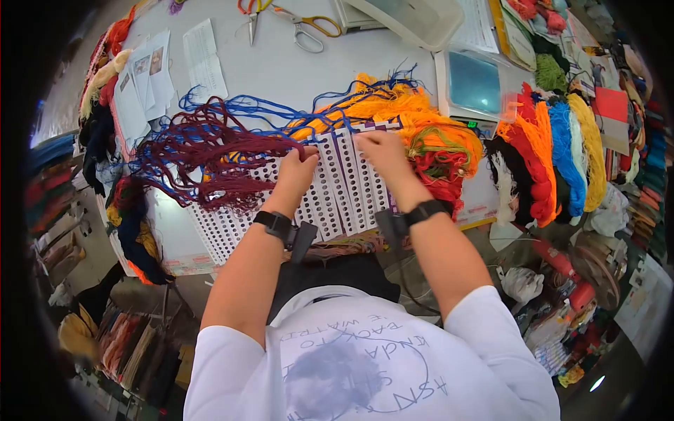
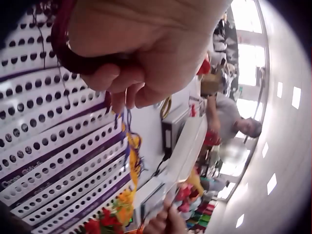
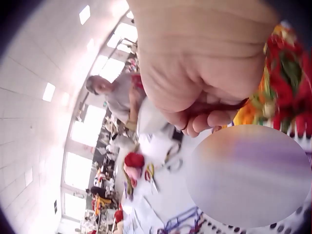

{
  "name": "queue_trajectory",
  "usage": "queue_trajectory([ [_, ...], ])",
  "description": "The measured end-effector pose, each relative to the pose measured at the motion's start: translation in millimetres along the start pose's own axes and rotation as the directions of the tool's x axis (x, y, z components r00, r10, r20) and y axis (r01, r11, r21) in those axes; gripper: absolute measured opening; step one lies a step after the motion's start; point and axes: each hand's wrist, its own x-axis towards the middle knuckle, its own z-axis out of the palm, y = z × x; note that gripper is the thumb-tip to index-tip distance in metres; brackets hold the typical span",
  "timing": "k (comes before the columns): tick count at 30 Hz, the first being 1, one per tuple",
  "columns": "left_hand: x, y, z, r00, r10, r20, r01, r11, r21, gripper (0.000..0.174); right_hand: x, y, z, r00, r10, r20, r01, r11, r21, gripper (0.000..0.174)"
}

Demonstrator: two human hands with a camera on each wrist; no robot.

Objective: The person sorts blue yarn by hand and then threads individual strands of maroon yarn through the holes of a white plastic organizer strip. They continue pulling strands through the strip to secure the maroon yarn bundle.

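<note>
In the head view my left hand [image 1: 298, 172] grips a bundle of maroon embroidery thread [image 1: 210, 151], which spreads out to the left. The left wrist view shows a maroon loop [image 2: 62, 44] passing round the base of that hand. Both hands are over white punched thread cards [image 1: 330, 186] with rows of holes and purple bands. My right hand [image 1: 386, 158] is at the cards' far edge, fingers curled in toward the thumb; I cannot tell what is between them. Orange thread [image 1: 382, 105] and blue thread [image 1: 246, 105] lie beyond the hands, with red and green thread [image 1: 442, 158] to the right.
Two pairs of scissors [image 1: 309, 31] lie at the back beside a translucent bin [image 1: 414, 17]. Papers [image 1: 144, 74] are at the back left. Colourful skeins [image 1: 554, 154] hang over the right edge. In the left wrist view, another person [image 2: 229, 119] is across the table.
</note>
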Motion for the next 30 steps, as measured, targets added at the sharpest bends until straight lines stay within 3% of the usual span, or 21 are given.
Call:
queue_trajectory([
  [2,21,-23,13,0.969,0.221,-0.109,-0.199,0.962,0.187,0.024,7,4,29,0.994,-0.11,0.021,0.112,0.975,-0.19,0.019],
  [3,20,-16,15,0.966,0.238,-0.101,-0.21,0.95,0.23,0.025,10,8,37,0.995,-0.098,0.03,0.102,0.977,-0.187,0.019],
  [6,24,0,16,0.994,0.071,-0.079,-0.057,0.985,0.163,0.024,16,13,50,0.997,-0.061,0.037,0.068,0.966,-0.249,0.016],
  [8,31,0,16,0.996,0.076,-0.055,-0.066,0.984,0.165,0.022,19,14,52,0.995,0.095,-0.044,-0.101,0.982,-0.162,0.016],
  [9,33,0,17,0.998,0.061,-0.023,-0.056,0.981,0.183,0.019,19,15,52,0.994,0.103,-0.038,-0.108,0.981,-0.163,0.016],
  [11,33,4,20,0.999,0.038,0.012,-0.039,0.979,0.201,0.015,19,17,51,0.996,0.062,-0.057,-0.07,0.985,-0.155,0.014],
  [12,32,8,20,1.0,-0.015,0.024,0.012,0.992,0.125,0.013,18,19,50,0.996,0.07,-0.054,-0.077,0.985,-0.157,0.014],
  [14,30,12,20,0.996,-0.076,0.038,0.074,0.996,0.049,0.012,11,22,51,0.978,-0.199,-0.057,0.171,0.932,-0.321,0.013],
  [16,33,15,19,0.994,-0.099,0.044,0.096,0.992,0.076,0.011,2,23,52,0.967,-0.253,-0.041,0.227,0.919,-0.323,0.012],
  [18,40,7,18,0.996,-0.081,0.025,0.076,0.984,0.158,0.011,-2,28,52,0.937,-0.342,-0.067,0.33,0.933,-0.142,0.011],
  [20,43,0,17,0.996,0.087,-0.002,-0.082,0.952,0.296,0.012,-3,26,43,0.94,-0.339,-0.05,0.331,0.936,-0.116,0.012],
  [22,36,9,10,0.995,0.063,-0.076,-0.04,0.961,0.274,0.018,-4,14,33,0.981,-0.193,0.014,0.192,0.965,-0.18,0.02],
  [23,33,13,5,0.987,0.046,-0.154,-0.007,0.97,0.244,0.025,-3,14,30,0.954,-0.296,-0.037,0.276,0.923,-0.269,0.029],
  [24,33,11,-6,0.987,0.048,-0.155,-0.008,0.968,0.249,0.025,-2,13,24,0.954,-0.296,-0.039,0.276,0.924,-0.264,0.029],
  [25,32,8,-23,0.984,-0.013,-0.177,0.001,0.998,-0.069,0.024,-1,11,18,0.952,-0.307,0.009,0.278,0.847,-0.453,0.03],
  [26,30,7,-32,0.981,-0.077,-0.175,0.005,0.925,-0.38,0.023,1,10,12,0.95,-0.306,0.056,0.273,0.733,-0.623,0.03],
  [27,21,12,-34,0.982,-0.076,-0.172,0.006,0.927,-0.375,0.023,3,9,10,0.952,-0.298,0.072,0.268,0.697,-0.665,0.025],
  [29,1,23,-41,0.997,0.072,0.001,-0.044,0.608,-0.793,0.019,7,12,8,0.933,-0.35,0.09,0.313,0.657,-0.686,0.021],
  [30,-2,28,-40,0.997,0.076,-0.002,-0.048,0.609,-0.791,0.019,9,13,8,0.91,-0.4,0.111,0.356,0.612,-0.706,0.018],
])
